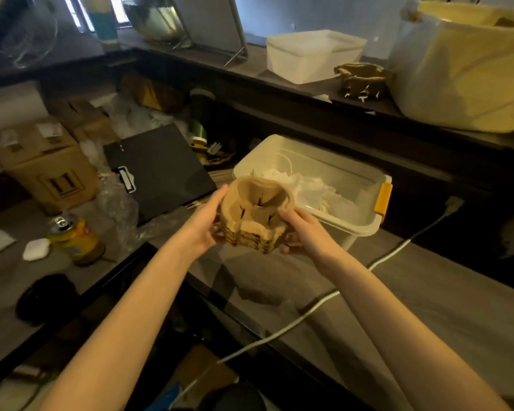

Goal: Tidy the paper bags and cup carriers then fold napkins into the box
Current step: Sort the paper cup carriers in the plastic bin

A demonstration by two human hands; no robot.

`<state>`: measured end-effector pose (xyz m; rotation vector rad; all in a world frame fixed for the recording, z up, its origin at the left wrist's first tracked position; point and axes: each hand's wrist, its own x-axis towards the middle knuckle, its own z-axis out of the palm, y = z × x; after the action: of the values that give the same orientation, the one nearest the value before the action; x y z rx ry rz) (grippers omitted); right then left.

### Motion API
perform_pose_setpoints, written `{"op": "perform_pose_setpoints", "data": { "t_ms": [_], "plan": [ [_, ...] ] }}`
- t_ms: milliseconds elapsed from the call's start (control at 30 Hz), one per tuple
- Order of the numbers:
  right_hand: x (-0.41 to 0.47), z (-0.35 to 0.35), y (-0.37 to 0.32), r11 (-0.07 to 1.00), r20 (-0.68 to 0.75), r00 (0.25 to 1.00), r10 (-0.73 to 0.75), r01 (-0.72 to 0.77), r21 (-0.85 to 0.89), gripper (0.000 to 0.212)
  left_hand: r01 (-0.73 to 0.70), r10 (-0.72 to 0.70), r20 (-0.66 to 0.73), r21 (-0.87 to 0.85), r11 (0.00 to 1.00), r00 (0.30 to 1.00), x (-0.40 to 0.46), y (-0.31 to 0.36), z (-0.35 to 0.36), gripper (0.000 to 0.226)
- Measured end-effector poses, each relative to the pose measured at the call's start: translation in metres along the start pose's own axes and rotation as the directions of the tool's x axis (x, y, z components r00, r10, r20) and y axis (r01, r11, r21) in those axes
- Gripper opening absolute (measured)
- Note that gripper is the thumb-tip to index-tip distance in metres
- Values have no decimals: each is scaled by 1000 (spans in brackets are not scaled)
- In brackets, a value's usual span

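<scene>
The left hand (204, 225) and right hand (304, 232) grip opposite sides of a stack of cup carriers (255, 215), held level above the table (428, 292). More cup carriers (361, 80) lie on the shelf (279, 78) up and to the right, so the right hand is probably nearer

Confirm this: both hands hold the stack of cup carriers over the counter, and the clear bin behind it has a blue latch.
Not quite: the latch on the clear bin is yellow, as the head view shows. Both the left hand and right hand do hold the stack of cup carriers.
</scene>
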<state>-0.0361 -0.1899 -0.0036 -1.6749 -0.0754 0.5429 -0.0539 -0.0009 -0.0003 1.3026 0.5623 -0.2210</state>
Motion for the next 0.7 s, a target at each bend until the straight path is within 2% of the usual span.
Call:
{"op": "perform_pose_setpoints", "data": {
  "t_ms": [100, 200, 267, 367, 600, 700],
  "plan": [
    [-2, 2, 25, 996, 9, 996, 90, -90, -1, 50, 64, -59, -45, 105, 992, 997, -2, -17, -4, 36],
    [1, 1, 48, 986, -5, 986, 165, -165, -8, 55, 122, -114, -80, 116, 986, 990, 5, -35, -3, 31],
    [4, -1, 62, 978, -25, 978, 207, -207, 8, 50, 148, -139, -85, 112, 983, 987, 13, -46, -1, 30],
    [9, -4, 77, 965, -49, 964, 260, -258, 48, 40, 166, -155, -89, 127, 978, 984, 25, -60, 2, 41],
    [15, -3, 93, 955, -105, 949, 298, -298, 15, 39, 203, -188, -121, 121, 972, 975, 38, -79, 13, 70],
    [12, -2, 86, 944, -124, 950, 287, -303, -134, 37, 174, -155, -99, 217, 961, 983, 40, -81, 10, 67]
  ]
}}
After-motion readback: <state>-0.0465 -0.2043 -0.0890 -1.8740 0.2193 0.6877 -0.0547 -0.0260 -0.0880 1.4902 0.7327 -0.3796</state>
